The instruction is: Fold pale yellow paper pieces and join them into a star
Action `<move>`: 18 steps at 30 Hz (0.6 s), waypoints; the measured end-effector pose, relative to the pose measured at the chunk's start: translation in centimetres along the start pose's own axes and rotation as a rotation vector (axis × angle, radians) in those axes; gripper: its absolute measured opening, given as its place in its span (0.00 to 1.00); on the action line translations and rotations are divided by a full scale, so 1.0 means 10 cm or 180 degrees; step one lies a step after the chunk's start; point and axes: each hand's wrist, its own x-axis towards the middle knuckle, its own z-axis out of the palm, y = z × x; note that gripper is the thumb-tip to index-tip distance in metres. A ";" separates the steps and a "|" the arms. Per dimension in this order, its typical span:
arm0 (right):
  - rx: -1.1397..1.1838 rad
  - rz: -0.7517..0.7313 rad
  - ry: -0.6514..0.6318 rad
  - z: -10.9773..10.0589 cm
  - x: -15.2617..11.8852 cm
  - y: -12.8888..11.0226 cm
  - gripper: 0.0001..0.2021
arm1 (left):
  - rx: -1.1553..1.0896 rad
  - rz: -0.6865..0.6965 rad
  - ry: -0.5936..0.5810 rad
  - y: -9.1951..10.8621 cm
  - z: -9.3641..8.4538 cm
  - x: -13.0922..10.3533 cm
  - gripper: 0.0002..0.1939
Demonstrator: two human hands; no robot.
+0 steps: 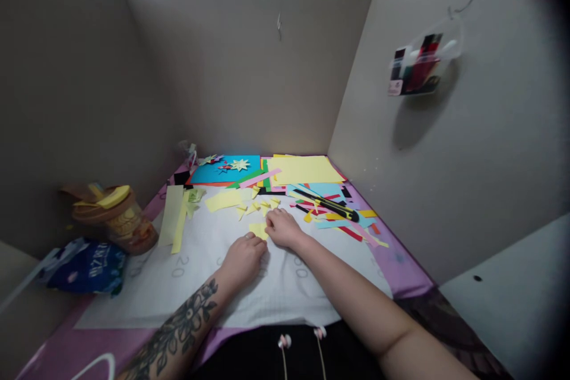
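Observation:
A small yellow paper piece (257,230) lies on the white sheet (200,291), between my hands. My left hand (246,258) rests at its lower edge, fingers curled and pressed together. My right hand (282,228) is at its right side, fingers closed on the paper's edge. Just beyond my hands lie several small folded yellow pieces (253,208). A black and yellow cutter (329,204) lies to the right on scattered coloured paper strips (351,231). Folded paper stars (239,164) sit at the back on blue paper (205,172).
On the left stand a brown cup (133,228) and a blue packet (89,267). Yellow sheets (307,170) are stacked at the back. Grey panels (249,71) enclose the table on three sides. A clear container (423,68) hangs on the right panel.

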 end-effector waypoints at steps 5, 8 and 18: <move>0.0102 0.0161 0.0530 -0.01 -0.04 0.07 0.06 | -0.0038 -0.0019 0.0015 0.01 -0.01 -0.04 0.12; 0.0538 -0.0638 0.0783 0.00 -0.13 0.11 0.12 | -0.0070 -0.0065 0.0031 0.02 0.00 -0.05 0.12; 0.0396 -0.1655 0.0202 -0.01 -0.27 0.12 0.12 | -0.0257 -0.0238 0.0793 -0.27 -0.07 -0.04 0.17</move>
